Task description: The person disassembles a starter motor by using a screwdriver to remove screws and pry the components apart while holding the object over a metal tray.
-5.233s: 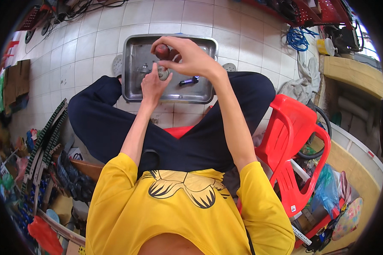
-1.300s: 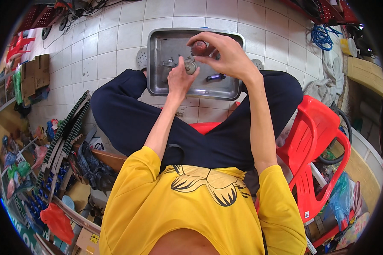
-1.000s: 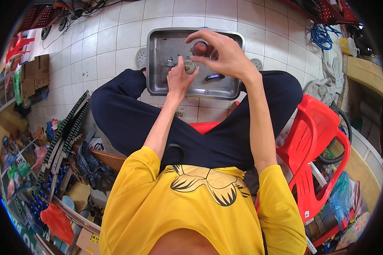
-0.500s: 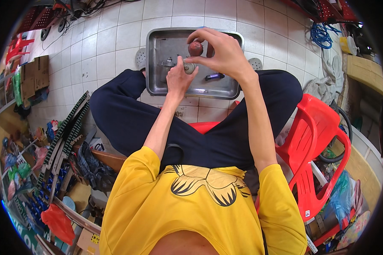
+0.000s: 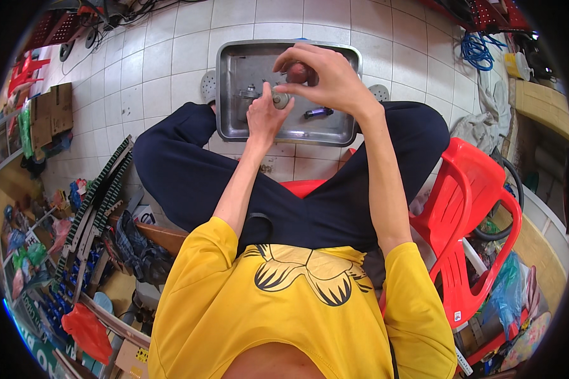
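Over the shallow metal tray, my left hand is closed round a grey cylindrical metal part, its round end showing beside the thumb. Just above that part, my right hand curls its fingers round a red, rounded, handle-like piece. Motion blur and the fingers hide its exact kind, and I cannot tell whether it touches the grey part. A small metal fitting lies in the tray left of my left hand. A short purple and black cylinder rests in the tray below my right hand.
My crossed legs flank the tray on the tiled floor. A red plastic chair stands close on the right. Long striped metal strips and piled bags lie at left. A blue coiled cord is at far right.
The right-hand fingers have curled further over the red piece, which has shifted slightly right and is more covered. My left hand and the grey part have hardly moved.
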The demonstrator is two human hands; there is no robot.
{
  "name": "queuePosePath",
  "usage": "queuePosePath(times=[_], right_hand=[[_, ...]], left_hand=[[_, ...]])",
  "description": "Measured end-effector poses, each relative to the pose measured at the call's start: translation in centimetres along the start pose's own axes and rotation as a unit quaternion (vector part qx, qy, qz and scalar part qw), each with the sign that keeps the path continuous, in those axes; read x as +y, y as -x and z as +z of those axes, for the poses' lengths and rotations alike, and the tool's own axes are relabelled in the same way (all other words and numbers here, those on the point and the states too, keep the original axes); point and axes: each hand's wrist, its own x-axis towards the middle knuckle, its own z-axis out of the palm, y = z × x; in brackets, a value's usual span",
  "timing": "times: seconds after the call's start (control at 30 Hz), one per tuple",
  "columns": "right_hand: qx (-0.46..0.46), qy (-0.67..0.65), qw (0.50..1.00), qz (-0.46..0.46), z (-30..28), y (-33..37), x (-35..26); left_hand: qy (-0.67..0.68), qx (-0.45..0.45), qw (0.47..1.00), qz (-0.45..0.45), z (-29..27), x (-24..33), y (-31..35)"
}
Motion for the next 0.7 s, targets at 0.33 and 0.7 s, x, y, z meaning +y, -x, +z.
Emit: queuePosePath(times=[0.33, 0.7], right_hand=[[-0.011, 0.069, 0.997, 0.035, 0.1, -0.3, -1.2], [-0.021, 0.074, 0.996, 0.038, -0.1, -0.4, -2.0]], left_hand=[[0.027, 0.003, 0.999, 0.03, 0.5, -0.7, 0.1], [0.009, -0.016, 1.0, 0.02, -0.1, -0.4, 0.1]])
